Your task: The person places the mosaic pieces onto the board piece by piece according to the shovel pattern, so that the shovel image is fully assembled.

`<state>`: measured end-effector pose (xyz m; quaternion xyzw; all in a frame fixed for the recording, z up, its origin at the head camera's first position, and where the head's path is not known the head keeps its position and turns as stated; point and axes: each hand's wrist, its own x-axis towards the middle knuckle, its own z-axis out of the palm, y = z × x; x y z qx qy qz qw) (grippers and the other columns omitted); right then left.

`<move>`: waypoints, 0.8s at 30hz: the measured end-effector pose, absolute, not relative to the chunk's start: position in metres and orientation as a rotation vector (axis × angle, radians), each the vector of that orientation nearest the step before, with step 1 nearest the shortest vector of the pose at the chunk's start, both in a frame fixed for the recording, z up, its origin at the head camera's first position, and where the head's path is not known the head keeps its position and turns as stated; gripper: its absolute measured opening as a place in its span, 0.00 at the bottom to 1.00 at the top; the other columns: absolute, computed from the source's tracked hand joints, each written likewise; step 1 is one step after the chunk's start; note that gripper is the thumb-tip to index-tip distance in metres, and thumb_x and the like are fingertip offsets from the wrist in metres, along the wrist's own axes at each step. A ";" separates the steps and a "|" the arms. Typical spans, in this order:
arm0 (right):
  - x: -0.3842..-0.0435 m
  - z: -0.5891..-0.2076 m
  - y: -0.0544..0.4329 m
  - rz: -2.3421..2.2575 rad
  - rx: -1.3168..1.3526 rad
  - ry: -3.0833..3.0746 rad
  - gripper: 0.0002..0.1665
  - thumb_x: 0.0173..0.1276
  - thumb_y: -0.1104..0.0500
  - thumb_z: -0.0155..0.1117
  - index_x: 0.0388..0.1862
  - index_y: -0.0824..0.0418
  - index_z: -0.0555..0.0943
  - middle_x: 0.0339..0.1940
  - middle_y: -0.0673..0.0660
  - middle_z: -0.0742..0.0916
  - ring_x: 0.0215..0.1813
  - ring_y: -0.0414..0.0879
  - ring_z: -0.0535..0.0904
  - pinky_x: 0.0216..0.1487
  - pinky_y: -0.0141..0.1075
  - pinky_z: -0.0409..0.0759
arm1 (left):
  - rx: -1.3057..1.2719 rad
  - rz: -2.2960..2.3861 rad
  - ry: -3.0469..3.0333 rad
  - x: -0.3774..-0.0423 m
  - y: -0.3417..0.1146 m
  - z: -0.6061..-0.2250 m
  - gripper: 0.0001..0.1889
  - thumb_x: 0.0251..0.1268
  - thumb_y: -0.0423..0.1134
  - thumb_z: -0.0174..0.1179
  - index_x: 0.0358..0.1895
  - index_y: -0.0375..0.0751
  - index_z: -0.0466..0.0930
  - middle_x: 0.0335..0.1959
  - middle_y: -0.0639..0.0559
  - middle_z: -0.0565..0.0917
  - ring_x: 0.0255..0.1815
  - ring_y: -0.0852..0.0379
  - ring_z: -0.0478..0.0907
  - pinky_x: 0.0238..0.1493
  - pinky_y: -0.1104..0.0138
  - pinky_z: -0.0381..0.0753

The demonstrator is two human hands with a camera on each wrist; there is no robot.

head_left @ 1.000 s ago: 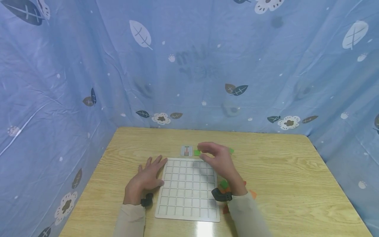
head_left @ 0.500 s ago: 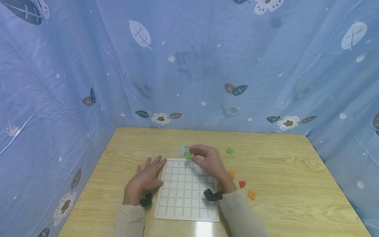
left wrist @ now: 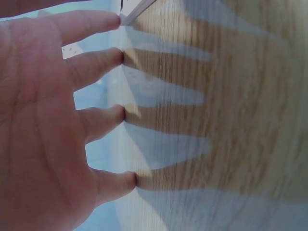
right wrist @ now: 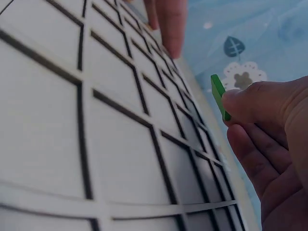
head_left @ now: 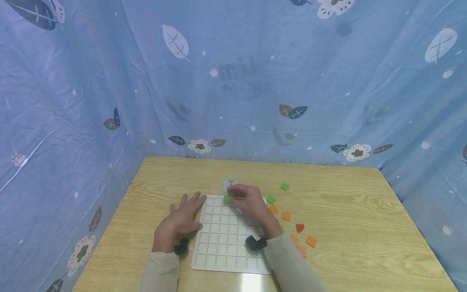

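Observation:
A white grid board (head_left: 227, 246) with square cells lies in the middle of the table. My right hand (head_left: 251, 202) pinches a green square tile (right wrist: 219, 97) between thumb and fingers, above the board's far rows. In the right wrist view the tile is held on edge, apart from the board. At the board's left side rests my left hand (head_left: 182, 217), fingers spread and nearly straight. Its fingertips (left wrist: 129, 179) touch the wooden table, and its thumb is at the board's edge. A small printed card (head_left: 229, 185) lies just beyond the board, partly covered by my right hand.
Loose green tiles (head_left: 285, 186), several orange tiles (head_left: 286, 215) and a red quarter-round piece (head_left: 300, 228) lie on the wooden table (head_left: 350, 211) to the right of the board. A blue patterned curtain (head_left: 251, 81) surrounds the table's back and sides.
My right hand has moved left and nearer with the green tile, from beside the card to over the board's far edge. More loose tiles are uncovered at the right. My left hand stays still.

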<state>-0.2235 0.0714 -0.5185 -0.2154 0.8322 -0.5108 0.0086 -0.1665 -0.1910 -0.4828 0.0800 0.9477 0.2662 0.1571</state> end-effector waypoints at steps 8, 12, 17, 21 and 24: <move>-0.224 -0.522 0.066 -1.474 -0.658 2.639 0.21 0.69 0.64 0.78 0.61 0.59 0.90 0.59 0.54 0.94 0.61 0.50 0.91 0.65 0.45 0.89 | 0.222 0.764 2.713 -0.166 -0.190 -0.482 0.48 0.63 0.33 0.75 0.87 0.45 0.64 0.91 0.38 0.55 0.91 0.22 0.38 0.77 0.16 0.33; -0.223 -0.524 0.064 -1.414 -0.691 2.684 0.20 0.69 0.65 0.77 0.60 0.58 0.90 0.59 0.54 0.94 0.61 0.50 0.91 0.65 0.46 0.89 | 0.204 0.764 2.715 -0.166 -0.189 -0.483 0.48 0.62 0.33 0.75 0.87 0.45 0.64 0.91 0.38 0.54 0.90 0.22 0.38 0.77 0.16 0.33; -0.223 -0.523 0.063 -1.366 -0.751 2.728 0.20 0.68 0.67 0.77 0.59 0.61 0.90 0.57 0.56 0.94 0.60 0.52 0.92 0.65 0.48 0.89 | 0.194 0.759 2.722 -0.166 -0.188 -0.484 0.49 0.62 0.33 0.75 0.87 0.45 0.64 0.91 0.37 0.55 0.90 0.21 0.39 0.77 0.16 0.33; -0.223 -0.523 0.062 -1.334 -0.771 2.743 0.21 0.67 0.67 0.76 0.59 0.61 0.90 0.57 0.56 0.94 0.60 0.52 0.92 0.65 0.48 0.89 | 0.189 0.761 2.725 -0.166 -0.187 -0.484 0.48 0.61 0.33 0.75 0.87 0.45 0.64 0.91 0.37 0.55 0.90 0.20 0.39 0.77 0.15 0.33; -0.222 -0.523 0.061 -1.307 -0.790 2.758 0.21 0.68 0.67 0.75 0.60 0.61 0.90 0.57 0.56 0.94 0.61 0.52 0.91 0.65 0.48 0.89 | 0.189 0.764 2.728 -0.166 -0.187 -0.484 0.48 0.61 0.33 0.75 0.86 0.44 0.64 0.91 0.36 0.56 0.89 0.20 0.39 0.77 0.15 0.33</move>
